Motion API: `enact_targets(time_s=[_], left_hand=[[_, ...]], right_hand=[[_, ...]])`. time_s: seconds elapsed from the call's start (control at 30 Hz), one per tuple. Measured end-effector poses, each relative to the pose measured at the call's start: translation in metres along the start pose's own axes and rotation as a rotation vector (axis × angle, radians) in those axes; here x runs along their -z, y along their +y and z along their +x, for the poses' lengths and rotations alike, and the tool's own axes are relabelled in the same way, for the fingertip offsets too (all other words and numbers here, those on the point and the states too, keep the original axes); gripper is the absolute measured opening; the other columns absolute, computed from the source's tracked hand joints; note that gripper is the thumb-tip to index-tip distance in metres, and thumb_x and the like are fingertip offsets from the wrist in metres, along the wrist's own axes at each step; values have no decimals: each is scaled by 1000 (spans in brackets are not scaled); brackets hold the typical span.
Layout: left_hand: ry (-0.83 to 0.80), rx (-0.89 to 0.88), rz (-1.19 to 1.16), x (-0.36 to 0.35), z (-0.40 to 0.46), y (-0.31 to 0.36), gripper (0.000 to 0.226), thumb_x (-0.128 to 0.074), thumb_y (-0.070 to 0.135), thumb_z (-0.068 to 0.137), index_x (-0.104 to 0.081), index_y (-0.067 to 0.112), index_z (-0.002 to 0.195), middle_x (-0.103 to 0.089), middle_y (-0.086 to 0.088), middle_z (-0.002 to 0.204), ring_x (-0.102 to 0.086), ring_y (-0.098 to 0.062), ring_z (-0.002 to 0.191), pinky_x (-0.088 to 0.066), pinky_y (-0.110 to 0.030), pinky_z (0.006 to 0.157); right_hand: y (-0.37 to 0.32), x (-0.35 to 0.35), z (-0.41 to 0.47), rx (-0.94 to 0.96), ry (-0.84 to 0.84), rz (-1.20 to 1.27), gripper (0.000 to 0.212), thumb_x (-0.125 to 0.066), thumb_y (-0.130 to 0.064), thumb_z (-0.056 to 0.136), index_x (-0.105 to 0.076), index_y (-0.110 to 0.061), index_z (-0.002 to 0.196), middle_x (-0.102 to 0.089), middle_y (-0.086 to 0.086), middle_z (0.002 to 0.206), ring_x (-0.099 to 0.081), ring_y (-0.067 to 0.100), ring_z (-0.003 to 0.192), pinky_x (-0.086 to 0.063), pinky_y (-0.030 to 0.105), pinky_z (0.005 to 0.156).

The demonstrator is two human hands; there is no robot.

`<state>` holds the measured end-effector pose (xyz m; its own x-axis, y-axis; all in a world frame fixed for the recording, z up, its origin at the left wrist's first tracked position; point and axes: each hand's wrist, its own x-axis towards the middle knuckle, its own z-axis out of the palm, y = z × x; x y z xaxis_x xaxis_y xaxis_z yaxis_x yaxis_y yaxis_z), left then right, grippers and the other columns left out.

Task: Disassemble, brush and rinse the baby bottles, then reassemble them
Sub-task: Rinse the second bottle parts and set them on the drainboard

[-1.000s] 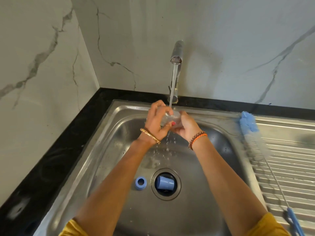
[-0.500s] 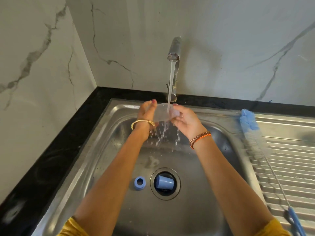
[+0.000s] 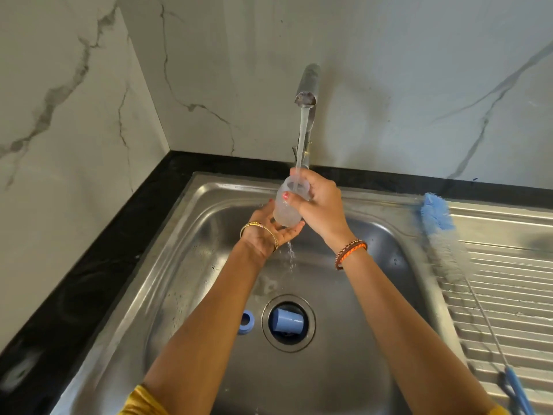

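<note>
A clear plastic bottle body stands nearly upright under the running tap, and the water stream falls into its open top. My right hand grips its upper part from the right. Under its base lies my left hand, palm up, fingers cupped against the bottom. Water drips from below the bottle. On the sink floor lies a blue screw ring, and a blue cap rests on its side in the drain.
The steel sink has a ribbed draining board on its right. A blue and white bottle brush lies across that board, handle toward me. Black counter and marble walls border the left and back.
The bottle has turned from lying sideways between both hands to upright with its mouth under the stream. My left hand dropped beneath its base, my right hand rose to its top.
</note>
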<state>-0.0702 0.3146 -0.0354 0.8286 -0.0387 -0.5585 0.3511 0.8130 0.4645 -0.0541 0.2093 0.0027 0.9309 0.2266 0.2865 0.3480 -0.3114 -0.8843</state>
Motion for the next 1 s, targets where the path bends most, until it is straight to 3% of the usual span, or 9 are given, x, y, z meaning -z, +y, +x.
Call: enact_targets(time_s=[0.13, 0.37, 0.47, 0.53, 0.63, 0.7, 0.83, 0.93, 1.0], left_hand=[[3, -28, 20, 4, -1, 0, 34, -57, 24, 90, -54, 2, 115, -58, -19, 111, -60, -33, 96, -57, -45, 67], [9, -22, -76, 16, -6, -6, 29, -52, 26, 89, -54, 5, 109, -58, -17, 102, -58, -30, 89, -54, -36, 70], [14, -94, -100, 17, -7, -5, 27, -60, 25, 86, -55, 6, 105, -60, -15, 96, -60, -26, 79, -55, -28, 61], [69, -171, -72, 11, -9, -2, 26, -66, 25, 82, -58, 8, 100, -62, -12, 93, -62, -21, 75, -56, -26, 58], [255, -402, 391, 1, -10, 3, 37, -72, 27, 77, -54, 14, 106, -59, -11, 110, -60, -19, 86, -53, -27, 62], [319, -615, 824, -6, -11, 6, 49, -77, 27, 71, -52, 20, 113, -54, -5, 117, -55, -20, 102, -52, -31, 80], [241, -925, 1608, -25, -16, 10, 62, -81, 29, 66, -55, 22, 121, -53, -4, 123, -49, -21, 114, -41, -31, 95], [125, -939, 1818, -38, -18, 3, 60, -77, 29, 71, -54, 23, 126, -50, -4, 127, -45, -24, 118, -40, -34, 100], [128, -969, 1861, -39, -21, 1, 58, -74, 28, 74, -52, 21, 128, -49, -7, 128, -44, -26, 118, -40, -35, 100]], right_hand=[[3, 3, 0, -59, -23, 88, 41, -68, -6, 82, -59, -4, 122, -62, 9, 120, -57, 20, 113, -47, 39, 98], [10, -6, -4, -64, -62, 161, 45, -67, -4, 81, -56, -6, 125, -61, 6, 122, -55, 18, 115, -46, 32, 99], [20, -3, -1, -177, 2, 309, 38, -60, -6, 88, -55, -6, 126, -59, 4, 118, -54, 13, 110, -46, 21, 93], [24, -4, 4, -323, 33, 383, 32, -53, -14, 94, -55, -6, 124, -58, 8, 122, -54, 16, 112, -46, 24, 93], [30, -8, 7, -655, 93, 659, 19, -42, -13, 97, -56, -6, 108, -60, 15, 117, -57, 29, 112, -53, 26, 75], [38, -7, 3, -839, 117, 865, 27, -35, -5, 95, -51, -1, 116, -59, 19, 112, -59, 32, 107, -53, 27, 69], [51, -11, -11, -1016, 116, 1115, 26, -29, 1, 92, -51, 7, 103, -57, 27, 110, -55, 39, 112, -44, 41, 98], [51, -12, -16, -1019, 138, 1221, 24, -32, 1, 92, -55, 5, 86, -58, 23, 111, -54, 35, 115, -43, 43, 101], [49, -8, -15, -1027, 161, 1344, 26, -36, -4, 93, -55, 5, 79, -62, 22, 107, -57, 33, 112, -50, 41, 91]])
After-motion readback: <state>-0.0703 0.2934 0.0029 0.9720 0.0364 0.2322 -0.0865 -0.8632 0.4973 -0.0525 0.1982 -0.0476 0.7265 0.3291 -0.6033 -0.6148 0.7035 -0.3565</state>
